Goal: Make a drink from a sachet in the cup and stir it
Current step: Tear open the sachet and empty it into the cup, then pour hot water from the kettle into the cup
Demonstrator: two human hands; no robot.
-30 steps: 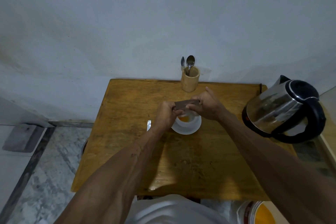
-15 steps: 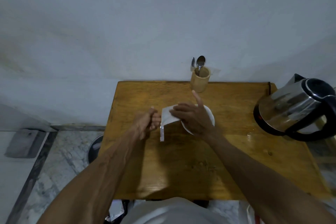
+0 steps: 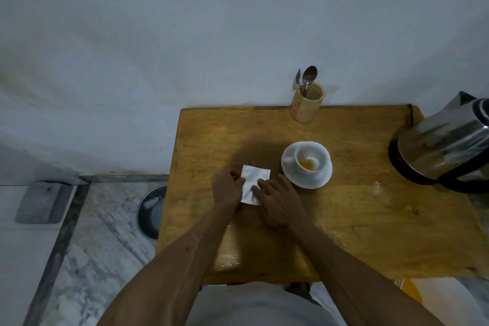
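A white cup stands on a white saucer on the wooden table; orange powder lies in the cup's bottom. Left of the saucer a silvery sachet lies flat on the table. My left hand pinches the sachet's left edge. My right hand presses its fingers down on the sachet's lower right part. Two spoons stand in a wooden holder at the table's back edge.
A steel electric kettle with a black base sits at the table's right edge. A dark round dish lies on the marble floor left of the table. A white wall runs directly behind the table.
Both hands carried the sachet away from above the cup, down and left onto the table. The cup with orange powder is now uncovered.
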